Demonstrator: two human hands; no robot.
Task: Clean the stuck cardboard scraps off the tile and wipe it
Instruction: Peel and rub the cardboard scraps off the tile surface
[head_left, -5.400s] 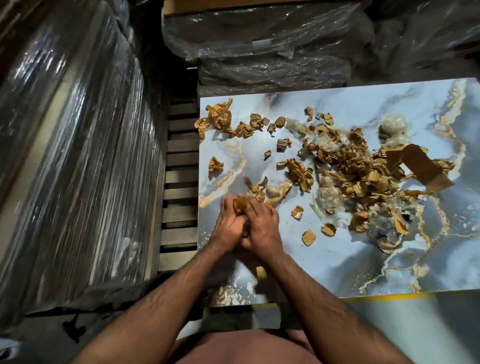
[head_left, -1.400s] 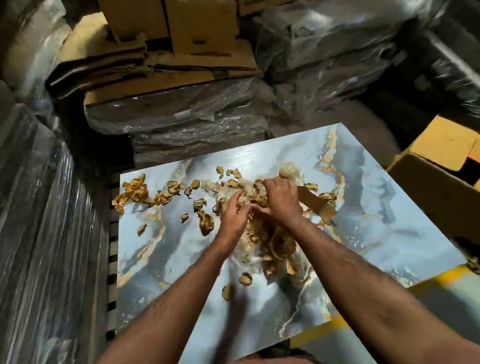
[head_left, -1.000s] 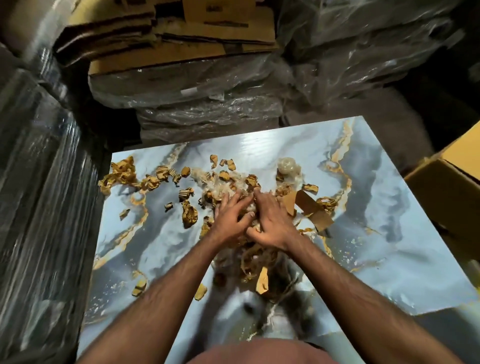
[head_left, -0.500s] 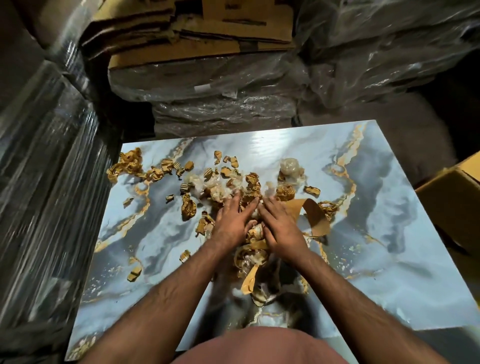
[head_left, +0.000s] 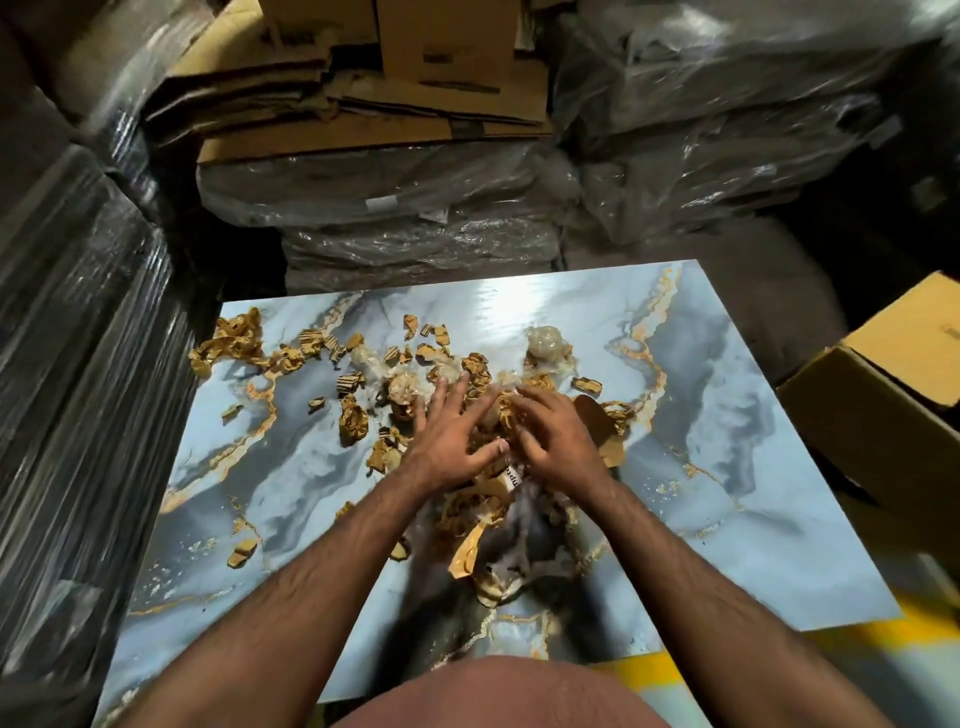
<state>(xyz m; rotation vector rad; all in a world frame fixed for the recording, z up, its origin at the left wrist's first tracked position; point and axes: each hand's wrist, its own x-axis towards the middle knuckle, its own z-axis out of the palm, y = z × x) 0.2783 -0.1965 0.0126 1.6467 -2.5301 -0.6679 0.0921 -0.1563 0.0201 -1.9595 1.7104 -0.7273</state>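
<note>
Along the left edge, tall stacks wrapped in shiny plastic film (head_left: 67, 364) are standing close against the tile (head_left: 701, 467), a blue-grey marbled slab with gold veins that is lying flat in the middle of the view. On its far left corner a curled strip of torn cardboard (head_left: 228, 340) is lying, and loose cardboard scraps (head_left: 353, 418) are trailing rightward from it across the far half of the slab, with one small piece (head_left: 242, 552) sitting apart near the left. The left hand (head_left: 447, 441) is pressing down on the heap with its fingers spread wide and straight, holding nothing. Just beside it, the right hand (head_left: 556, 441) is resting on the same heap, its fingers slightly bent over the scraps; whether it is pinching any cannot be told. A crumpled wad of clear plastic (head_left: 545, 345) is sitting just beyond the hands. Beyond the tile, plastic-wrapped bundles (head_left: 415, 208) with flattened cartons (head_left: 363, 109) on top are blocking the far side. At the right, an open cardboard box (head_left: 883, 405) is standing just beside the tile's edge.
</note>
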